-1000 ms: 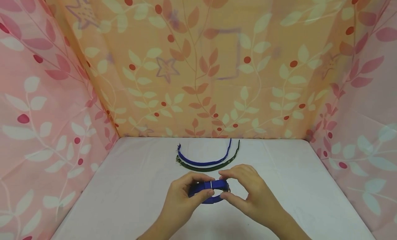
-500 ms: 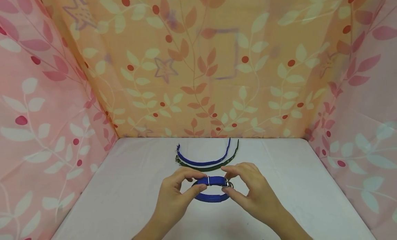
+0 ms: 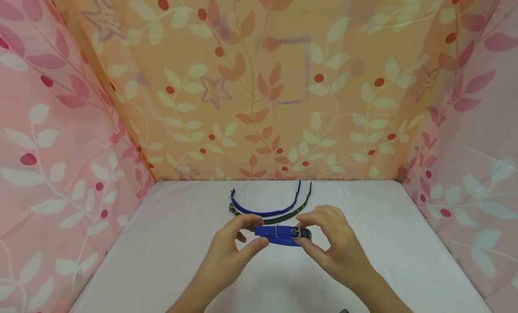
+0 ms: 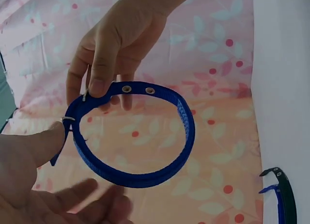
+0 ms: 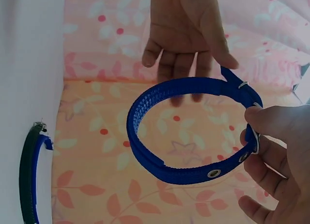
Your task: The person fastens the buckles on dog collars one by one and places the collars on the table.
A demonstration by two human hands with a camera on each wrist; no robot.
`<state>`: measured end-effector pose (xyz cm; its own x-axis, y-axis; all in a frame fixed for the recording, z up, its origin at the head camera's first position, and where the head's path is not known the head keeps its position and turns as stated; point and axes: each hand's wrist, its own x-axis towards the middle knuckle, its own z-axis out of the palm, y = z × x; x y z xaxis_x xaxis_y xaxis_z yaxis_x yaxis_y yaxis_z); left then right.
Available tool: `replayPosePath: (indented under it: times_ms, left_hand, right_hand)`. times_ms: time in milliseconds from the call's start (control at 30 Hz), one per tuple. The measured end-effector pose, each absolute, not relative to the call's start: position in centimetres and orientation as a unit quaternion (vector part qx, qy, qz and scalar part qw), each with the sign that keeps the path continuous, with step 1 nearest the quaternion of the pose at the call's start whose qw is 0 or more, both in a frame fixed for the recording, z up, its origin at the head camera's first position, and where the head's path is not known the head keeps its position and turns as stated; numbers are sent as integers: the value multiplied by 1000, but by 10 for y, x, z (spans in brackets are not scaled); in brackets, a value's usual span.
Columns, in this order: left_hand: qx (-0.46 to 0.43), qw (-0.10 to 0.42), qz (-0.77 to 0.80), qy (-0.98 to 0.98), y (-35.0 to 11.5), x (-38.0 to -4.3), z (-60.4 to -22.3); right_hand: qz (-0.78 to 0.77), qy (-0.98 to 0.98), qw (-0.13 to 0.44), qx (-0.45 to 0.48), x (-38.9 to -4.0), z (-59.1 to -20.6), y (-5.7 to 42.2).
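A blue pet collar (image 3: 265, 231), buckled into a loop, is held up above the table. My right hand (image 3: 336, 243) pinches it at the silver buckle (image 3: 296, 232), thumb in front in the head view. My left hand (image 3: 230, 245) is at the collar's left end, by the strap's loose tail. In the left wrist view, the left thumb lies by the metal keeper (image 4: 68, 118), while the other fingers are spread away from the band, slightly blurred. Metal eyelets (image 5: 213, 173) show along the strap in the right wrist view. Whether the left thumb presses the tail, I cannot tell.
Behind the hands, a second blue collar (image 3: 263, 213) and a dark green collar (image 3: 279, 221) lie unbuckled in curves on the white table (image 3: 170, 241). Patterned cloth (image 3: 259, 124) walls the back and both sides. A small dark object (image 3: 344, 310) shows at the bottom edge.
The held collar has risen a little and tipped from an open ring to nearly edge-on, its buckle now facing the head camera. The left hand has moved left along it. The other collars have stayed put.
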<state>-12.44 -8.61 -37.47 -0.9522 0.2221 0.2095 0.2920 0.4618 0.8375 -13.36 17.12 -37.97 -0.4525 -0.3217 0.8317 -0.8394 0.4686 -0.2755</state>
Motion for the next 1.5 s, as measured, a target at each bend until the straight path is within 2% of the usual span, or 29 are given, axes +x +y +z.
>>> replayPosePath:
  times_ms: [100,200,333,567,733,933,1133,1300,1500]
  left_hand:
    - [-142,-46,-478,-866,-85,-126,-375]
    - [-146,-83,-495,-853,-84,-128,-378]
    - [-152,-76,-522,-836,-82,-127,-379]
    - [-155,-56,-547,-820,-84,-124,-376]
    - [-162,-28,-568,-807,-84,-122,-376]
    - [-178,-7,-577,-797,-84,-121,-376]
    - [-227,17,-578,-784,-86,-122,-378]
    - [-251,40,-577,-776,-86,-123,-378]
    - [-235,49,-587,-773,-90,-125,-376]
  right_hand:
    - [357,-750,393,395,-134,-379,169]
    - [359,-718,421,423,-135,-378,167]
    - [362,-692,438,446,-136,-373,165]
    - [361,-689,412,474,-136,-370,169]
    - [352,-739,393,419,-136,-373,175]
    - [340,-839,301,300,-133,-377,184]
    - [379,-871,201,238,-129,-377,182]
    - [418,-860,167,240,-128,-376,184]
    - [453,-835,159,270,-130,-373,190]
